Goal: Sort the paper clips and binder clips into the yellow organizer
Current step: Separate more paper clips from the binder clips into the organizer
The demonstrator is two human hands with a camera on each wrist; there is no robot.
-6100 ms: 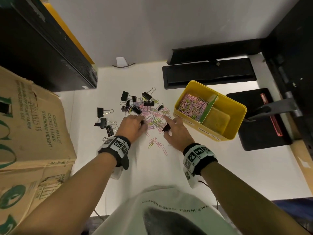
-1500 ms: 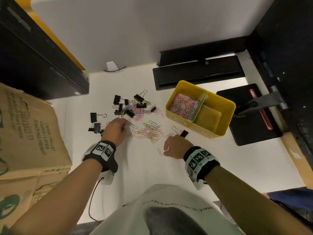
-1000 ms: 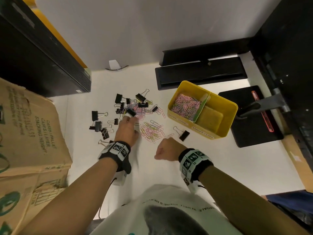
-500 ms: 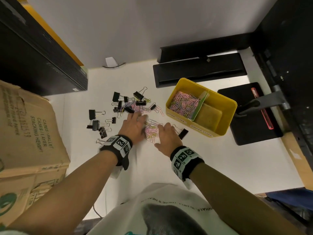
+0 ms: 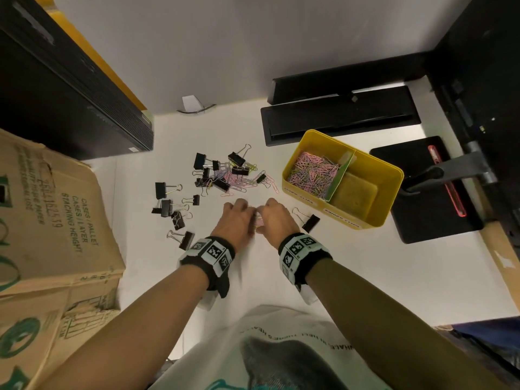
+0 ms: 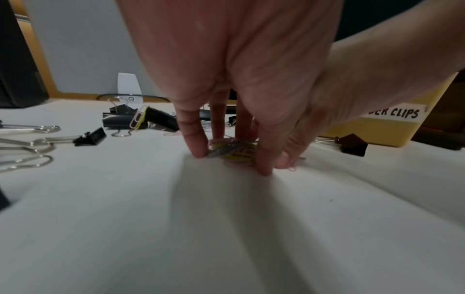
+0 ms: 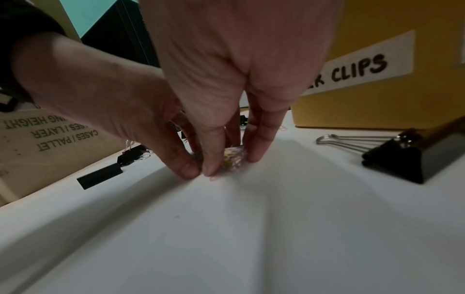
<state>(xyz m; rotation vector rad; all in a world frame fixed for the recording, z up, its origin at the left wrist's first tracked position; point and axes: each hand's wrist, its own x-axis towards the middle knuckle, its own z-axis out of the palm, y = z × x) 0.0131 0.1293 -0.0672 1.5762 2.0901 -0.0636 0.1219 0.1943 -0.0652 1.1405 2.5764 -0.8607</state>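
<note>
1. Paper clips (image 5: 258, 220), a small pink and yellow pile, are gathered on the white tabletop (image 5: 351, 277) at the centre of the head view, pinched between both hands.
2. The left hand (image 5: 235, 220) is closed round the pile, fingertips (image 6: 198, 151) pressed to the tabletop.
3. The right hand (image 5: 277, 219) is clamped on the same pile from the other side, touching the left.
4. The yellow organizer (image 5: 391, 198) is seen right of centre; its left compartment is filled with paper clips.
5. One binder clip (image 5: 309, 223) lies just right of the right hand; more binder clips (image 5: 180, 204) are scattered at left of centre.
</note>
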